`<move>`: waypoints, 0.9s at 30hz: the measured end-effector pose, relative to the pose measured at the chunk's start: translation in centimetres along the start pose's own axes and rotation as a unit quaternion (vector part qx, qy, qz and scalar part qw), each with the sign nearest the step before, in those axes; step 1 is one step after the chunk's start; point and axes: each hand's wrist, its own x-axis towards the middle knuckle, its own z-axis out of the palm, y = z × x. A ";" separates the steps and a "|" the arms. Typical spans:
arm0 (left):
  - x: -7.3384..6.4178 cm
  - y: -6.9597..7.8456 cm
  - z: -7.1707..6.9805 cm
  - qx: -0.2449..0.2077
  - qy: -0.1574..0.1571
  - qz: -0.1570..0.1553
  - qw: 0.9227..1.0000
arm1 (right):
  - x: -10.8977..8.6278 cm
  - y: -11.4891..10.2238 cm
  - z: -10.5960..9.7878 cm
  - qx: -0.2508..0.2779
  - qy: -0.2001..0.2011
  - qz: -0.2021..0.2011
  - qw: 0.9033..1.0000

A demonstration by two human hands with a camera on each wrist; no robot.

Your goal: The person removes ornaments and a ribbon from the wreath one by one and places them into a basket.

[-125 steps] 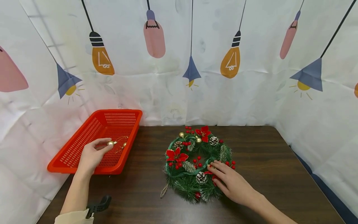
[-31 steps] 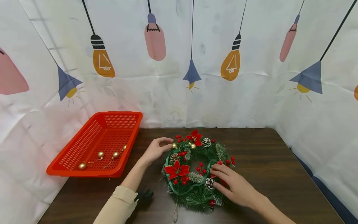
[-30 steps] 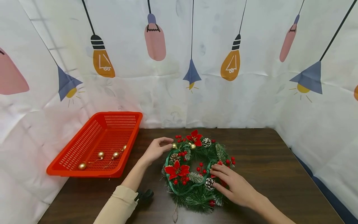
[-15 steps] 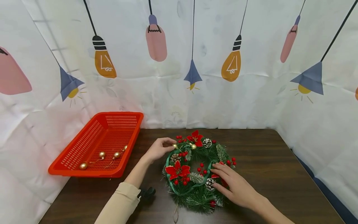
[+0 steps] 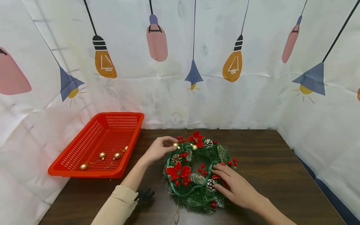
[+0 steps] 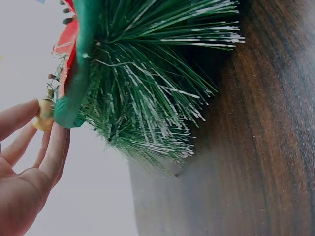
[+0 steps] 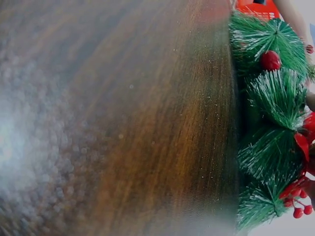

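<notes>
at the left, a red basket holds four gold balls; next, at the upper left edge of the green wreath lying on the dark tabletop, the left hand has its grip clamped on a gold bauble. farther right, the right hand rests on the wreath's right side, its grip apart, thumb by a pine cone.

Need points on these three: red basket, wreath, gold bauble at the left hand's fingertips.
Red basket (image 5: pixel 111 140): head view, bare part of its slotted floor.
Wreath (image 5: pixel 208 155): head view, green needles on its far side.
Gold bauble (image 6: pixel 44 116): left wrist view, middle of the ball.
</notes>
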 end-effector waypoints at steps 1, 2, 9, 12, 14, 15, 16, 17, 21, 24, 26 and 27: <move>-0.1 0.1 0.0 -0.001 -0.004 0.003 1.000 | 0.0 0.0 0.0 -0.001 0.000 -0.001 1.000; -0.1 0.2 0.0 -0.002 -0.008 0.006 1.000 | 0.0 0.0 0.0 -0.001 0.000 -0.002 1.000; -0.6 1.2 0.2 -0.009 -0.031 0.019 0.999 | 0.0 0.1 -0.1 -0.001 0.005 -0.007 1.000; -0.7 1.5 0.3 -0.003 -0.044 0.017 0.999 | 0.0 0.1 -0.1 -0.001 0.003 -0.007 1.000; -0.8 1.5 0.3 0.001 -0.050 0.022 0.999 | 0.0 0.1 -0.2 0.000 0.002 -0.007 1.000; -0.8 1.6 0.4 0.002 -0.052 0.024 0.998 | 0.0 0.1 -0.2 0.000 0.001 -0.007 1.000; -0.9 2.0 0.4 0.004 -0.055 0.025 0.998 | 0.0 0.1 -0.2 0.000 0.001 -0.007 1.000; -0.9 2.0 0.5 0.004 -0.057 0.028 0.998 | 0.0 0.1 -0.2 0.000 0.002 -0.007 1.000; -0.8 2.0 0.8 0.001 -0.065 0.033 0.997 | 0.0 0.1 -0.2 0.000 0.001 -0.007 1.000; -0.7 1.7 0.9 0.001 -0.071 0.037 0.997 | 0.0 0.0 -0.2 0.000 0.000 -0.008 1.000; -0.7 1.8 1.1 0.002 -0.076 0.040 0.996 | 0.0 0.0 -0.2 0.001 0.000 -0.008 1.000; -0.7 1.8 1.1 0.003 -0.078 0.040 0.996 | 0.0 0.0 -0.2 0.000 0.000 -0.008 1.000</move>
